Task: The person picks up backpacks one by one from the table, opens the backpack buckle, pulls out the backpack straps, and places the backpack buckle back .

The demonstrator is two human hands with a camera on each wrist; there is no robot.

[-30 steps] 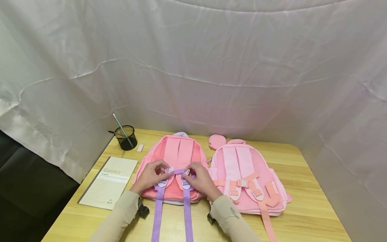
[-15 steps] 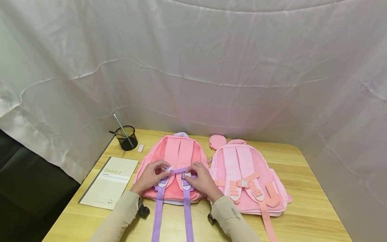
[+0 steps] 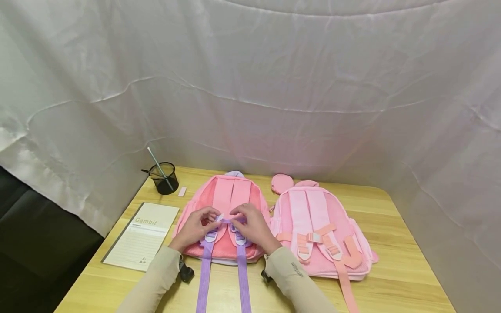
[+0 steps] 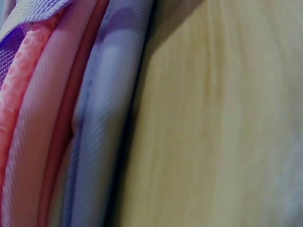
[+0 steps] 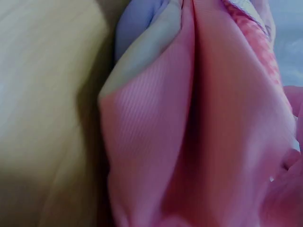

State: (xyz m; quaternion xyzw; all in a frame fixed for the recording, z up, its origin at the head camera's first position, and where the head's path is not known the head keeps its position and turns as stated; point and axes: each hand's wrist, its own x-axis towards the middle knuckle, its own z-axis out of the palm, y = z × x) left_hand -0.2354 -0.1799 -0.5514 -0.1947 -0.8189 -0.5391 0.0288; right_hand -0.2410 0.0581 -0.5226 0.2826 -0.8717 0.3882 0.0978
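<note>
A pink backpack point(image 3: 201, 198) lies back side up, its two shoulder straps showing. From the lower ends of those straps run purple webbing tails point(image 3: 243, 278) toward the near edge. My left hand point(image 3: 194, 227) pinches a small white buckle point(image 3: 220, 217) over the left shoulder strap. Between both hands bridges a short purple strap point(image 3: 227, 221). My right hand point(image 3: 254, 224) has its thumb and index finger curled at that strap's right part. The left wrist view shows the backpack's lilac edge point(image 4: 106, 94); the right wrist view shows its pink side point(image 5: 227, 118). Neither wrist view shows the pinched parts.
To the right lies a lighter pink backpack point(image 3: 287, 208) with orange straps, a round pink pouch point(image 3: 282, 184) behind it. At left are a notebook point(image 3: 137, 237), a small eraser point(image 3: 182, 191) and a black mesh pen holder point(image 3: 166, 184). Grey curtains point(image 3: 250, 87) surround the wooden table point(image 3: 395, 243).
My right hand has slid left and slightly up along the purple strap, away from the right shoulder strap's buckle. The left hand stays in place.
</note>
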